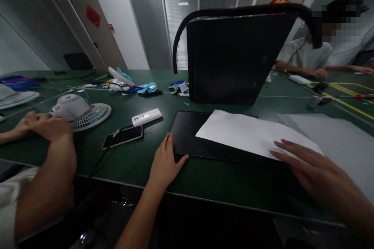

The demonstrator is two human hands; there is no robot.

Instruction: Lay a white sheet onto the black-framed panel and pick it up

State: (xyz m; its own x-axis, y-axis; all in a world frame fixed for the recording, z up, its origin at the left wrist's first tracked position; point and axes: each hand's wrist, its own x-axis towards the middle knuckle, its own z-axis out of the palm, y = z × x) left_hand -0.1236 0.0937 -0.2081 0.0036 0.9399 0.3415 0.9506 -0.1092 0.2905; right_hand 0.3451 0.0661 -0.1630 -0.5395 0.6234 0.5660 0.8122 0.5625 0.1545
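A flat black panel or shallow case [187,132] lies on the green table in front of me. My left hand [166,163] rests at its front left corner, fingers stretched out and touching the edge. On top of the black piece lies a white sheet of paper [236,130], slightly curved and askew, covering much of it. My right hand [315,171] is over the sheet's right part, its fingers extended on the paper; its thumb is not clearly seen. Behind stands a large upright black panel [233,58] with a thick black curved tube [242,11] arching over it.
More white sheets [344,140] lie at right. Left are a black phone [124,137], a white device [147,117] and a white fan part [93,116] beside a co-worker's hands [46,124]. Another person [309,54] sits across at right. The table's front edge [204,199] is close.
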